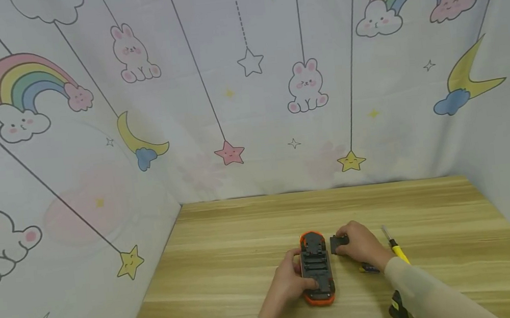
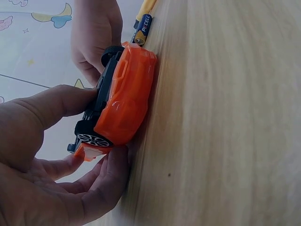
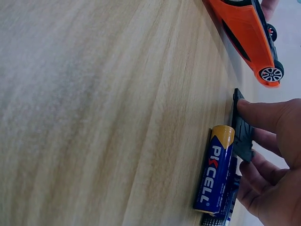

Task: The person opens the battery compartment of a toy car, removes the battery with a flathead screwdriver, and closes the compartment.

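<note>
An orange toy car (image 1: 315, 260) lies upside down on the table, its black underside facing up with a slotted battery compartment uncovered. My left hand (image 1: 287, 281) grips the car, thumb pressed on the underside and fingers round its orange body (image 2: 129, 94). Just right of the car, my right hand (image 1: 362, 243) pinches a small black battery cover (image 3: 242, 134) between thumb and fingers. The cover is apart from the car, close above the table. Beside that hand in the right wrist view lies a blue and gold battery (image 3: 214, 172), with another partly hidden behind it.
A screwdriver (image 1: 398, 251) with a yellow handle lies right of my right hand. Nearer me, a small black object (image 1: 397, 310) sits by the right sleeve; its kind is unclear. Cartoon-printed cloth walls (image 1: 254, 108) border the wooden table (image 1: 225, 228) at the back and sides.
</note>
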`<state>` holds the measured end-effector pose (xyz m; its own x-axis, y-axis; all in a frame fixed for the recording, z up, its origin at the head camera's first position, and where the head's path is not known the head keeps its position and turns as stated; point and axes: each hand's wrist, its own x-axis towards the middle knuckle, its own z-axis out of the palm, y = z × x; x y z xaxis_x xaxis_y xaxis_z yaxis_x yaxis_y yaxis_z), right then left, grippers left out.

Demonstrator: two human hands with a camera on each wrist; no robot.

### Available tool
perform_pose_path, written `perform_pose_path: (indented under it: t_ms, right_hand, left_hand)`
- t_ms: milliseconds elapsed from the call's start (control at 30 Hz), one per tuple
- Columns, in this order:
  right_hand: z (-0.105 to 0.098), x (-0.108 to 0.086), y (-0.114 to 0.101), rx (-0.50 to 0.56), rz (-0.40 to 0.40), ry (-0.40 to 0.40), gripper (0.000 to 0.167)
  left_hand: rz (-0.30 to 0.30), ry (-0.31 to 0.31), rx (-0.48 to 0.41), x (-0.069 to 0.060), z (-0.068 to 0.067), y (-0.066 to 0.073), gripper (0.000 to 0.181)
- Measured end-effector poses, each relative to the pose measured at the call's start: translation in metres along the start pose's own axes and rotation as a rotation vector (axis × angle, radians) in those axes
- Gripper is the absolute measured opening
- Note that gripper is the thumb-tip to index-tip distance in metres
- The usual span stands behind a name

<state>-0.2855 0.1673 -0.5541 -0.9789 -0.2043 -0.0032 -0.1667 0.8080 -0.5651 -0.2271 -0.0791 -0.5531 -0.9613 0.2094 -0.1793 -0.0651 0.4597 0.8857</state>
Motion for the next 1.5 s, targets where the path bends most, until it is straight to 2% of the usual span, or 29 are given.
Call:
perform_pose_path:
  t_ms: [267,733,1100,1500]
  right_hand:
    - [-0.003,-0.002,-0.002,0.008,-0.014,0.032,0.033]
    - [-0.01,0.002,0.006,-0.045,-0.124,0.162,0.024]
    - [-0.021,-0.003,0.01,0.02,-0.061,0.127,0.021]
    - [-0.029,-0.006,0.003,0.038,-0.081,0.142,0.021]
  left_hand:
    - [-0.003,-0.002,0.003,0.0,0.001,0.0,0.092]
    - [-0.006,-0.006,-0.009,0.001,-0.001,0.001,0.092]
    - [-0.001,-0.009,-0.024,0.001,0.0,0.001,0.092]
    - [-0.006,-0.001,-0.03,0.0,-0.001,0.003,0.093]
